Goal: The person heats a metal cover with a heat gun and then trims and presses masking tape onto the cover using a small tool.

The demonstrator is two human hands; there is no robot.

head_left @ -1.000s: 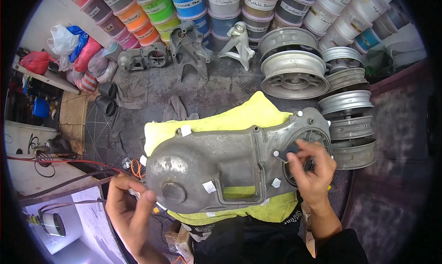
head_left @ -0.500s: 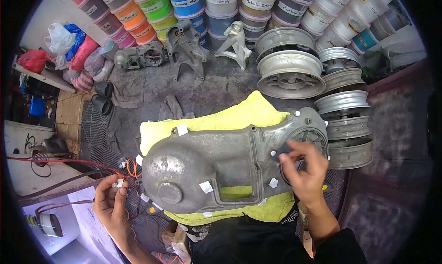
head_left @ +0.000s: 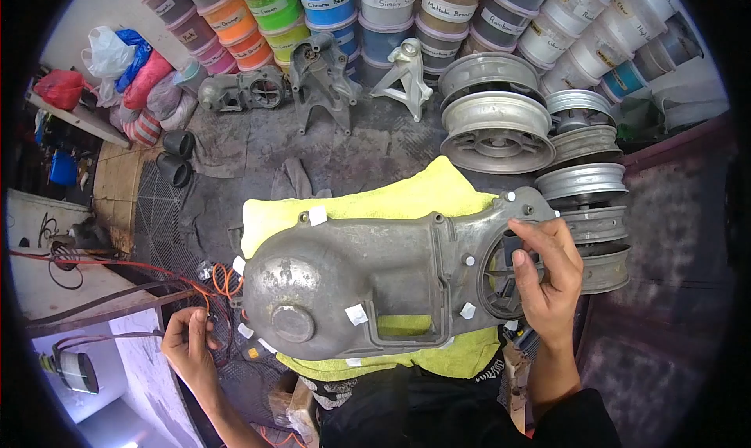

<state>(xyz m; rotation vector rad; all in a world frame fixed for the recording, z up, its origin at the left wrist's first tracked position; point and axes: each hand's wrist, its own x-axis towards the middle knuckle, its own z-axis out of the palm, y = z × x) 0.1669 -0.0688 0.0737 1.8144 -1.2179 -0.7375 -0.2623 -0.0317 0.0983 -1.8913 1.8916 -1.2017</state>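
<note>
A large grey metal engine cover [head_left: 399, 252] lies on a yellow-green towel [head_left: 438, 186] before me. White tape pieces [head_left: 356, 314] dot its face and edges. My right hand [head_left: 551, 280] is over the round vented opening [head_left: 501, 280] at the cover's right end. Its thumb and forefinger are apart, with no object visible between them. A dark flat piece [head_left: 511, 250] shows in that opening, behind the fingertips. Off the cover's left side, my left hand [head_left: 190, 345] is closed with curled fingers beside the cables. Whatever its fingertips hold is hidden.
Wheel rims [head_left: 497, 131] are stacked at the right. Several metal parts [head_left: 325, 84] stand at the back before labelled tubs [head_left: 325, 8]. Red and dark cables [head_left: 117, 264] run along the left, near a white bench [head_left: 137, 350]. Black footwear [head_left: 174, 169] sits on the floor mat.
My right hand has moved right and its fingers have parted from the dark piece. My left hand has lowered slightly, and the white bits in its fingertips no longer show.
</note>
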